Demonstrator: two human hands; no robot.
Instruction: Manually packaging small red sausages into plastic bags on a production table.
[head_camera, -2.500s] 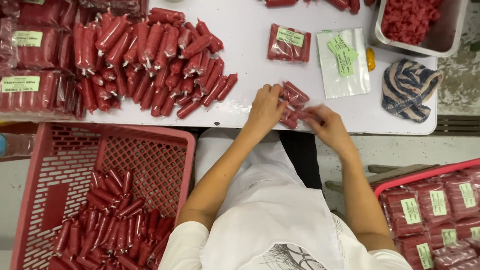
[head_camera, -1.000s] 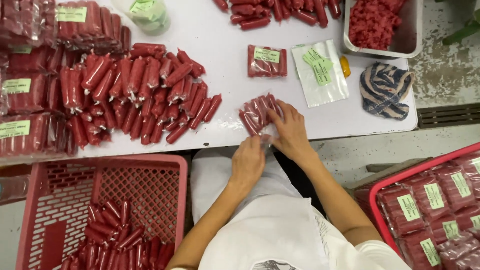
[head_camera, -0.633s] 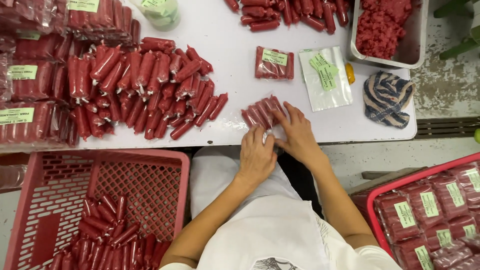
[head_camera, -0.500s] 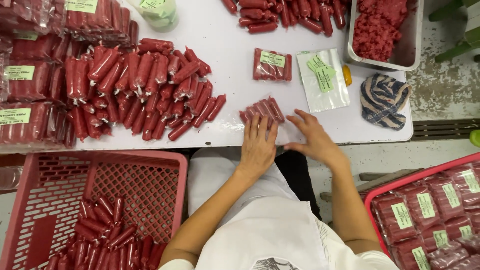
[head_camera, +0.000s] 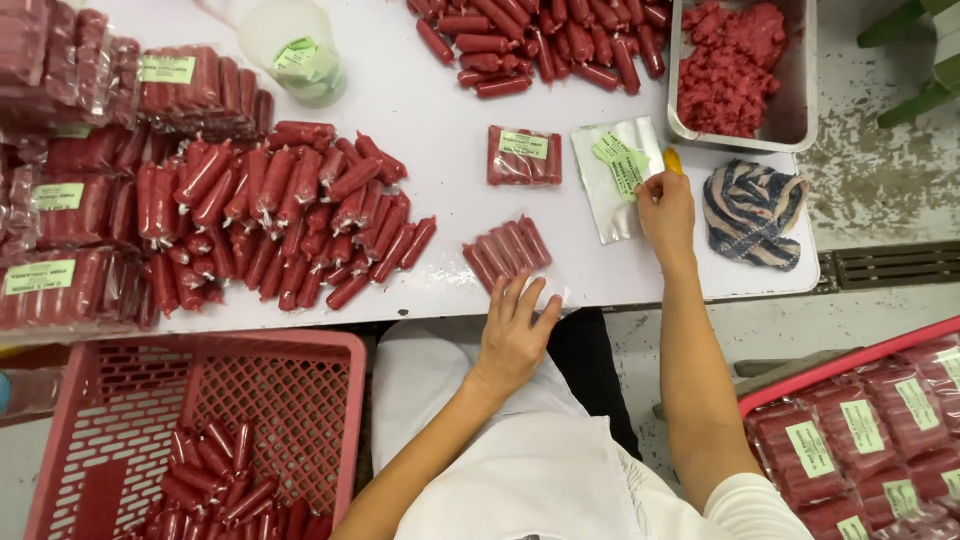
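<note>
Sausages, small row near table front edge; left hand just beside, fingers spread. Right hand fingertips on clear bag stack.

Bright, even overhead light — soft shadows, sharp focus

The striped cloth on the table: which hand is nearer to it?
Right. The right hand rests on the clear bags just beside the striped cloth; the left hand is farther off, by the sausage row.
</note>
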